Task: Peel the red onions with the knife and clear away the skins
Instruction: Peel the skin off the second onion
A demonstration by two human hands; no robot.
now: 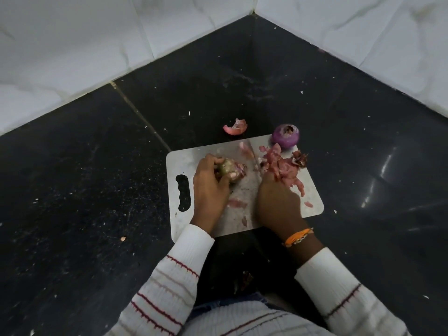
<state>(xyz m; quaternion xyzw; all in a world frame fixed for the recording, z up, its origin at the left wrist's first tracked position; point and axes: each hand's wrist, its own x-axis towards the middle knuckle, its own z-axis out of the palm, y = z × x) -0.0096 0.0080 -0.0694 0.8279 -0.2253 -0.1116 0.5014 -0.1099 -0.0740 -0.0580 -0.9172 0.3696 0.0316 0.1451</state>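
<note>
Steel board edge near hands, perhaps gripping onion.

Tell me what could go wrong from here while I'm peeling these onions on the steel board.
The knife blade points toward the left hand gripping the onion, so a slip could nick those fingers. The peeled onion sits at the cutting board's far edge and might roll off. Loose skins under the right hand could scatter onto the counter.

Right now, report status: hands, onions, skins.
Left hand grips partly peeled onion. Right hand holds knife. Peeled onion at board corner; skins piled.
</note>
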